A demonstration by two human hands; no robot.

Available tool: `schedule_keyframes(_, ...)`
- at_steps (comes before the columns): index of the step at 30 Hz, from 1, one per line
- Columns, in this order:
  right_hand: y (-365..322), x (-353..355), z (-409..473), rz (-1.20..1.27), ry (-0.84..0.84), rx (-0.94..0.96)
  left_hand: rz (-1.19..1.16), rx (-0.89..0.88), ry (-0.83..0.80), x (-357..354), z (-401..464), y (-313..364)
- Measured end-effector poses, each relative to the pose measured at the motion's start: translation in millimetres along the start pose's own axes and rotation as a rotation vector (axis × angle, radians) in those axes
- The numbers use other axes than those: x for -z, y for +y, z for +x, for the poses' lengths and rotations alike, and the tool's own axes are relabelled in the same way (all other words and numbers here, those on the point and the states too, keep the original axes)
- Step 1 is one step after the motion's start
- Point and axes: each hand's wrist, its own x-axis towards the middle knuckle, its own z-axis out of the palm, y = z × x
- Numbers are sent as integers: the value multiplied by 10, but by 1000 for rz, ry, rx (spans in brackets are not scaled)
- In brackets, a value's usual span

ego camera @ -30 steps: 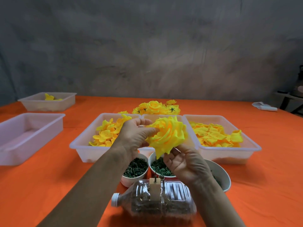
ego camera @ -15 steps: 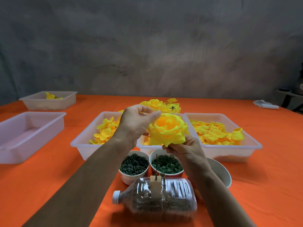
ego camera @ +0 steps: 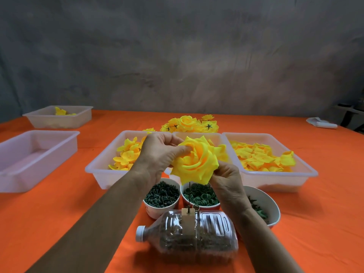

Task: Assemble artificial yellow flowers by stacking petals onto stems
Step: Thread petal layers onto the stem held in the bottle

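Observation:
A full yellow rose head (ego camera: 197, 160) is held up over the middle of the orange table. My left hand (ego camera: 157, 154) pinches its petals from the left and top. My right hand (ego camera: 226, 178) holds its underside from the right. A thin dark wire spike (ego camera: 189, 196) rises from a small block on a lying plastic bottle (ego camera: 197, 237) to just under the flower. Whether the flower sits on the spike is hidden by the petals. Trays of loose yellow petals stand behind: one left (ego camera: 98, 174), one right (ego camera: 275, 178).
Three cups of green parts stand in front of the trays (ego camera: 151, 207), (ego camera: 199, 207), (ego camera: 271, 205). Finished yellow flowers (ego camera: 189, 124) are piled at the back. An empty tray (ego camera: 35, 154) and another holding a few petals (ego camera: 59, 117) stand at the left.
Both hands have lowered the flower slightly toward the spike, and my left fingers have shifted deeper onto the petals. The flower faces more upward than a second ago.

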Motion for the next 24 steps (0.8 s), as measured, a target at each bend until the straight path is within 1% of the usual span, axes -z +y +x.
schedule_keyframes(2, 6, 11, 5, 16, 23, -6, 14, -73, -3, -10, -18, -15)
schedule_keyframes(4, 32, 36, 2, 26, 51, -22, -16, -75, -7, -6, -18, -37)
schedule_keyframes(8, 64, 75, -28, 55, 104, -43, -122, 56, -35, 36, 8, -65)
schedule_keyframes(12, 64, 60, -60, 103, 86, -45, -142, 276, -211, 75, 8, -71)
schedule_keyframes(16, 88, 73, -80, 115, 88, -65, -154, 334, -313, 97, 14, -97)
schedule_keyframes(19, 106, 93, -90, 96, 104, -82, -224, 357, -384, 94, -2, -102)
schedule_keyframes(21, 107, 96, -99, 100, 77, -75, -252, 351, -373, 77, -17, -94)
schedule_keyframes(24, 108, 86, -117, 120, 78, -107, -282, 314, -245, 40, -20, -98)
